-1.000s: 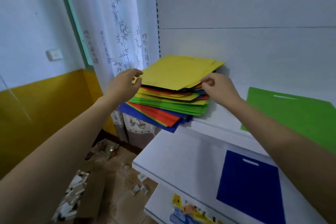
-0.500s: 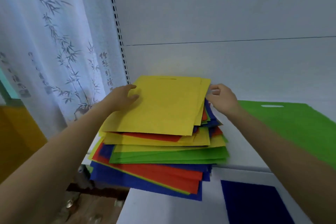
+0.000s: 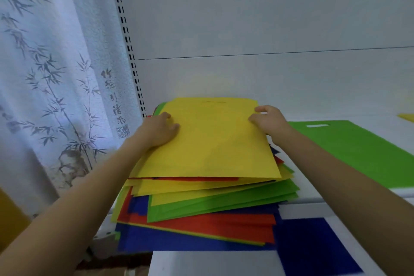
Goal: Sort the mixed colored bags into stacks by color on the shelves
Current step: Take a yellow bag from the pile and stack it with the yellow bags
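The left hand (image 3: 159,129) is laid on the near-left edge of the top yellow bag (image 3: 212,141), fingers resting loosely on its surface with nothing clearly hooked beneath, while the right hand (image 3: 267,120) is curled over the bag's far-right corner, thumb on top, so that the corner appears to be pinched. This bag lies uppermost on the mixed stack (image 3: 201,215) – yellow, red, green and blue sheets fanned unevenly – which is set at the left end of the upper shelf (image 3: 318,116) and overhangs its front edge. Further right on the same shelf a single green bag (image 3: 358,148) is spread flat, and at the far right edge a sliver of another yellow sheet (image 3: 406,117) is seen; a blue bag (image 3: 313,246) lies on the lower shelf (image 3: 201,264). The step in hand is judged to be the separation of the top yellow bag from the pile. For the next move, only the one sheet should be lifted – the bags beneath are thin and could be dragged along – and it should be carried right, past the green bag, towards the yellow sheet.
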Demonstrator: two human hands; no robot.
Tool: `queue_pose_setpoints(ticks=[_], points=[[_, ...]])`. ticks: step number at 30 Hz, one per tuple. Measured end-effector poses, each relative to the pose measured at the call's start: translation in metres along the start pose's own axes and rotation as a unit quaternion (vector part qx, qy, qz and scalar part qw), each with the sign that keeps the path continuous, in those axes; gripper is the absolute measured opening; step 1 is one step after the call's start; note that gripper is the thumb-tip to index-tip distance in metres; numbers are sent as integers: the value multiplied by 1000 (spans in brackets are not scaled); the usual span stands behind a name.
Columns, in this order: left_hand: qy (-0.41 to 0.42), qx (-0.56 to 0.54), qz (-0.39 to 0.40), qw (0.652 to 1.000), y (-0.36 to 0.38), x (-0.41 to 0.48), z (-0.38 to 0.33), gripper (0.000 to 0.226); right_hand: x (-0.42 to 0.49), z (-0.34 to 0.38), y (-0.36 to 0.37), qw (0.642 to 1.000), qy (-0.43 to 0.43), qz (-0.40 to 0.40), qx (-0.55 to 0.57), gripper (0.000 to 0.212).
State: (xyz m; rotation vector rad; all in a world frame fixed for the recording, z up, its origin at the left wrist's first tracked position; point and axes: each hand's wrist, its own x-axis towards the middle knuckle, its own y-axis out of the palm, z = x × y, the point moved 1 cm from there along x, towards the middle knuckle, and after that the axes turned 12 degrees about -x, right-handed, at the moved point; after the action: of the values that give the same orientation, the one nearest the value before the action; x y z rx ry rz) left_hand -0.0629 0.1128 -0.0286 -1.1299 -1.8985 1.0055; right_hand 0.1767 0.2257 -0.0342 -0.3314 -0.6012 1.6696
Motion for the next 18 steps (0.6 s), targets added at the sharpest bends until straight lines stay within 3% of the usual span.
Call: queue_pose_setpoints(ticks=[14, 18], points=[[10, -92, -11, 996, -3, -8, 2, 54, 9, -8, -21, 999, 13, -20, -39, 48], [7, -75, -25, 997, -2, -2, -6, 59, -7, -14, -37, 996, 66, 53, -23, 70]])
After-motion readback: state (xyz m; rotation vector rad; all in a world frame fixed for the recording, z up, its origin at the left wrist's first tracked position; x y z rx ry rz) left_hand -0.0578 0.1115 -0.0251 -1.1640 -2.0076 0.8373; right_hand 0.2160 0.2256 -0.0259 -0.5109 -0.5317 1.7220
